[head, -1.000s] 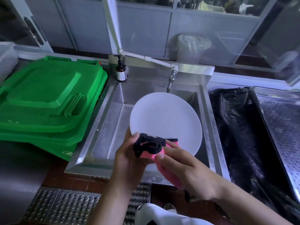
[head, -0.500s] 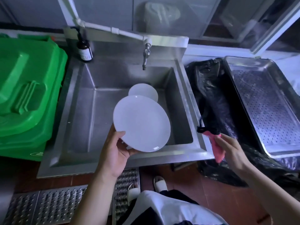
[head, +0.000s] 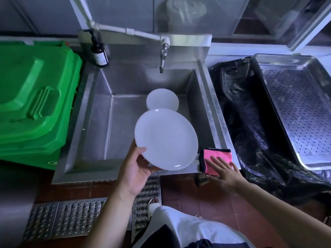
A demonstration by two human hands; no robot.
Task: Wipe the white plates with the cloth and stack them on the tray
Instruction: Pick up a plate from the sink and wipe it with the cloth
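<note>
Head view, left to right: a green bin lid point(head: 34, 97) fills the left side, its left part cut off by the frame edge, and what lies under it is hidden. Behind its right corner a dark pump bottle point(head: 99, 53) stands on the back ledge of the steel sink point(head: 96, 111); its label is too small to read. A white pipe runs down to the tap point(head: 163, 59) over the basin.

On the basin floor, toward the back right, sits a stack of white plates point(head: 162, 101); its near edge is hidden by the held plate, and the number of plates in it cannot be counted. The left hand point(head: 135, 169) has its grip clamped on the white plate point(head: 165, 139), thumb on the upper face at the lower left rim, fingers hidden beneath. This plate is tilted above the front right of the basin.

Just right of it, the pink cloth point(head: 217, 159) with black edging lies on the sink's front right corner rim. The right hand point(head: 223, 173) rests flat on the cloth's near part, fingers spread and straight, gripping nothing.

Further right, a black plastic bag point(head: 245, 111) drapes between sink and perforated metal tray point(head: 300, 108). The tray's right side runs out of frame.
</note>
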